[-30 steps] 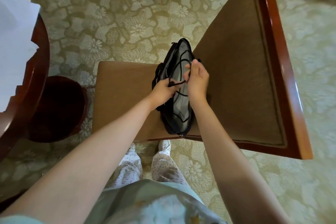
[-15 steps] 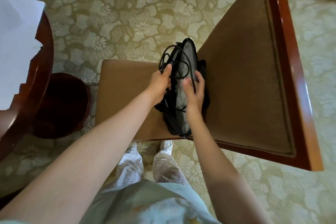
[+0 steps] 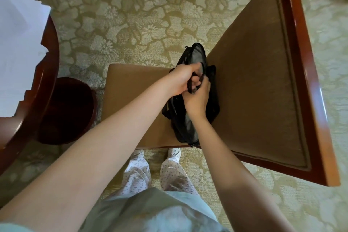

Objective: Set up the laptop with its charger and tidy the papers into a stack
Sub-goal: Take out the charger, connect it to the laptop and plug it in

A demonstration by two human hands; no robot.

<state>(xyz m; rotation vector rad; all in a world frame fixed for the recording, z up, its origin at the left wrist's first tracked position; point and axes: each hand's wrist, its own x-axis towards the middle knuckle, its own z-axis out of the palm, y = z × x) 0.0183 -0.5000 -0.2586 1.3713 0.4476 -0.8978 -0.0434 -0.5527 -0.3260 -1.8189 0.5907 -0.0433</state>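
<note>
Snag risk: L hand (image 3: 180, 81) & R hand (image 3: 197, 100) both grip what looks like the charger cord (image 3: 194, 88), bunched at the mouth of the bag (image 3: 188, 130) on the chair (image 3: 131, 90), so a caught loop could drag the bag off; papers (image 3: 17, 43) sit on desk (image 3: 49, 56).

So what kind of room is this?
Probably a hotel room or a formal sitting room: flowery patterned carpet all over the floor, a padded wooden chair with a black bag on it, and a polished wooden table with papers.
</note>
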